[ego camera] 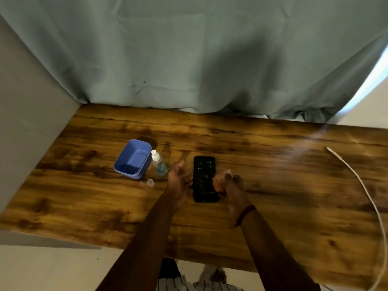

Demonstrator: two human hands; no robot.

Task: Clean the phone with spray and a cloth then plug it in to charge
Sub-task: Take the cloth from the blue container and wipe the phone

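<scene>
Phone: flat on the desk, screen up, near the middle, between both hands. Speckled with what look like droplets; treat as wet and slippery. Rigid, thin, glass-faced: likely fragile if dropped, and light enough to slide under a wiping stroke.

Left hand: fingers loosely apart, palm turned toward the long left edge of the phone; contact with that edge cannot be confirmed. Right hand: fingers pinched on a small pale cloth, soft and crumpled, at the right edge of the phone.

Brace by the long side edges, not by the wet face. Wipe with light pressure along the length; avoid pushing toward the desk edge. To lift, pinch both long edges once dry.

Spray bottle: upright, just beside a blue tub, with a loose cap in front. Charging cable: well apart on the right, plug end lying free. Grip at the plug, not the limp cord.
</scene>
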